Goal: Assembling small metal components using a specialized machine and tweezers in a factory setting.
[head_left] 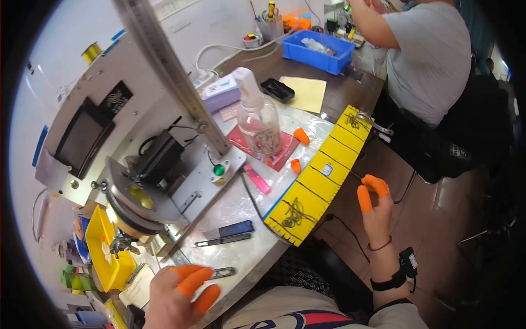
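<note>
Orange finger cots cover several fingertips on both hands. My left hand [178, 299] is low at the table's front edge, fingers bent and thumb apart, with nothing visible between them. Beside its fingertips lies a grey metal tool with a slot [223, 272]. My right hand [378, 211] is raised to the right of the table, its fingers curled toward the thumb. A thin dark sliver shows by those fingertips; what it is I cannot make out. Nearest to this hand is a yellow ruled board [327, 172] carrying tangles of dark thin wire [296, 215].
A lit inspection device [137, 192] on a tall column stands left. Behind the board are a clear pump bottle [260, 129], loose orange finger cots [301, 136] and a pink stick [256, 180]. Dark tweezers [223, 240] lie nearer. A yellow bin [109, 257], blue bin [318, 52] and seated co-worker [430, 55] flank the table.
</note>
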The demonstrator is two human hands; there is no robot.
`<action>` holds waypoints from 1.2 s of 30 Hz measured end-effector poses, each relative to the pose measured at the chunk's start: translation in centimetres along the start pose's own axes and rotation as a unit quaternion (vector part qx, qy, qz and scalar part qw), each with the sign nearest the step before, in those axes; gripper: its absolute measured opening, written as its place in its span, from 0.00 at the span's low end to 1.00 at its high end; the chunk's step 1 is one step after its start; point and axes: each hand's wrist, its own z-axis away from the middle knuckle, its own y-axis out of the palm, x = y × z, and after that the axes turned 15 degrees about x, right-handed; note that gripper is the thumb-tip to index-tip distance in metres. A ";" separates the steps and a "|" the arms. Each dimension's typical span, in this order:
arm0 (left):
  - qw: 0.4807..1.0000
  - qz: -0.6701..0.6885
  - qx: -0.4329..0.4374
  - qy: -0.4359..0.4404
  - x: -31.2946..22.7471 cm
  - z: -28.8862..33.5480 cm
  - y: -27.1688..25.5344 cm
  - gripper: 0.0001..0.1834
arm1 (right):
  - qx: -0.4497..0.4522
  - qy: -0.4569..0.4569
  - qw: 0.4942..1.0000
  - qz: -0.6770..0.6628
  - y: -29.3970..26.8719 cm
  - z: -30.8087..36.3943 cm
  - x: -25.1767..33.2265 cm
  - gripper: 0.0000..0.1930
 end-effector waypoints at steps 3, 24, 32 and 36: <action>0.989 0.047 0.021 0.137 -1.4 -7.2 2.5 0.17 | 0.035 0.039 0.999 0.008 0.1 -0.5 -2.8 0.10; 0.970 0.095 0.086 0.204 -3.2 -24.2 14.3 0.12 | 0.102 -0.095 0.977 0.164 1.4 -3.7 -3.1 0.06; 0.966 0.139 0.040 0.215 -4.8 -15.9 7.2 0.12 | 0.048 -0.293 0.937 0.185 -1.1 0.2 5.8 0.09; 0.968 0.093 -0.153 0.178 -4.3 -9.5 5.0 0.08 | 0.075 -0.352 0.926 0.114 1.2 1.9 9.9 0.08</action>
